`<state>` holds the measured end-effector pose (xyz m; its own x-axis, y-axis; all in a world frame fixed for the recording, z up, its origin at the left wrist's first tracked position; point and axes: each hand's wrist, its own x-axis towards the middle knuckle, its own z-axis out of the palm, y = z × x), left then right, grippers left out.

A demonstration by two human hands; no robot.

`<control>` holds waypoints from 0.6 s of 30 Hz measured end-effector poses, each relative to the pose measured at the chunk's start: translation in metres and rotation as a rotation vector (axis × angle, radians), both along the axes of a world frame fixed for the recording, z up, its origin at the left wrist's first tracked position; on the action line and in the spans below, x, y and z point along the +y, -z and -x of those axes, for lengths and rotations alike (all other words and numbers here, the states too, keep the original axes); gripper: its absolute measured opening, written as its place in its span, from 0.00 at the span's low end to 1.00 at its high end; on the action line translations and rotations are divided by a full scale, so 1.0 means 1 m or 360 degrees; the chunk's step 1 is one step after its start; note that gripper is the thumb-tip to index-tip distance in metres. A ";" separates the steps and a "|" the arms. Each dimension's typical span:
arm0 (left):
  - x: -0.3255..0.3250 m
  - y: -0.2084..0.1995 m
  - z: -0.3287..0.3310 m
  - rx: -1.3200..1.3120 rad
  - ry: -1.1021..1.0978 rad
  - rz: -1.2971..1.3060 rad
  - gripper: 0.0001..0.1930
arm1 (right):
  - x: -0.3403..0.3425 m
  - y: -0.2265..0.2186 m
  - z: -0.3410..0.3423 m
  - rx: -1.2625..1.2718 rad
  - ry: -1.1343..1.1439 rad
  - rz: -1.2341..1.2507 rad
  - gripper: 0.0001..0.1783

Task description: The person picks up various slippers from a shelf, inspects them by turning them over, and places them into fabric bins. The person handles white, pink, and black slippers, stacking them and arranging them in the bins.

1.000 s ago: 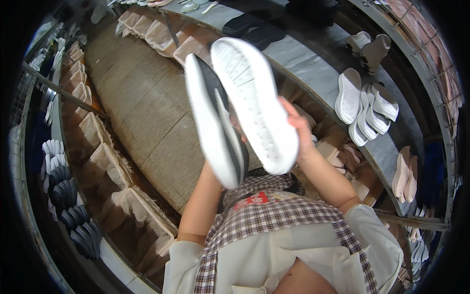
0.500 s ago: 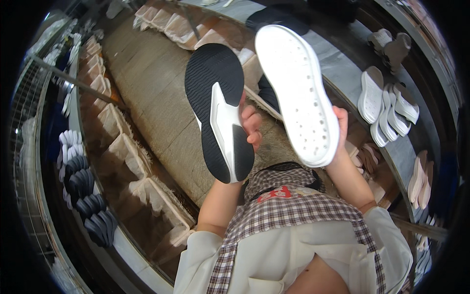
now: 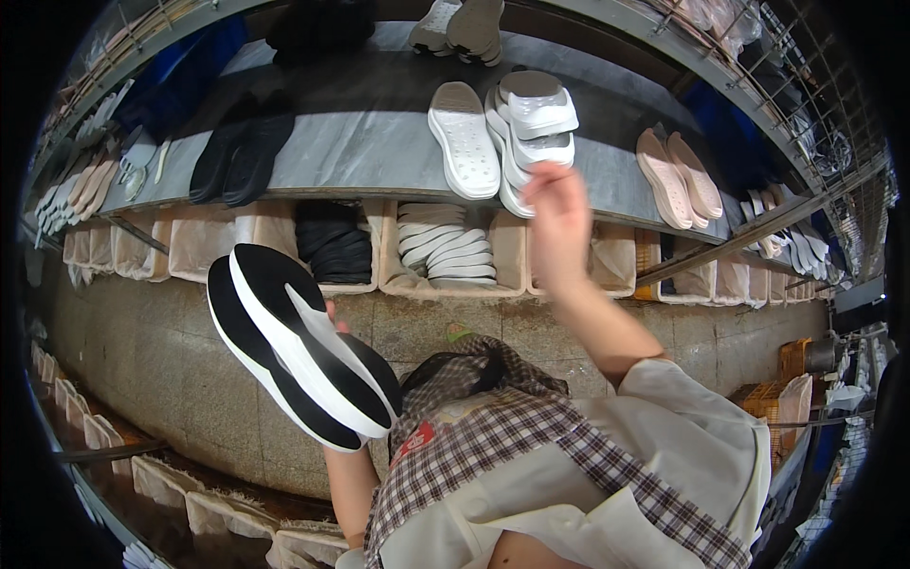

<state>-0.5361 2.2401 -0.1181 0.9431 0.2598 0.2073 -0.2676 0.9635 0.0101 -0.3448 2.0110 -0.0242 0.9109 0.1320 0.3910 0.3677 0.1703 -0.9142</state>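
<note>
My left hand (image 3: 336, 319), mostly hidden, holds two black-and-white shoe soles together. The front sole (image 3: 327, 356) overlaps the rear sole (image 3: 230, 322), and their black treads face up. Only a few fingertips show past the soles' right edge. My right hand (image 3: 559, 223) is over the shelf's front edge, at the lower end of a fanned stack of white shoe soles (image 3: 542, 116). Its fingers look bent and blurred, and I cannot tell whether they grip a sole. Just left of that stack lies another white sole (image 3: 464, 142), dotted with small holes.
Black soles (image 3: 242, 152) and pinkish soles (image 3: 678, 180) lie on the grey shelf (image 3: 365, 142). Below it stand lined bins; one holds stacked white soles (image 3: 445, 245), another black soles (image 3: 332, 242). More lined bins (image 3: 223, 517) run along the lower left. A metal bar (image 3: 749, 232) crosses at right.
My view has turned to face the shelf. The white sole has left my right hand, which now reaches to the shelf. My left hand now holds two soles, lower and to the left.
</note>
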 end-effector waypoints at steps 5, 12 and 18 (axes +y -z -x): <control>0.003 0.012 -0.008 0.0120 -0.0008 -0.0015 0.33 | -0.071 0.017 -0.086 0.0801 0.0474 0.0041 0.19; 0.004 0.018 -0.017 0.0101 0.0139 0.0093 0.33 | -0.092 0.029 -0.114 0.1333 -0.0241 0.0077 0.22; 0.007 0.036 -0.010 0.0306 -0.0054 0.0185 0.38 | -0.076 0.025 -0.123 0.1297 -0.0332 -0.0139 0.21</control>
<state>-0.5257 2.2470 -0.1544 0.9528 0.3034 -0.0088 -0.3035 0.9517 -0.0465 -0.2216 1.9352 -0.0492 0.8728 0.3284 -0.3611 -0.4476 0.2437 -0.8604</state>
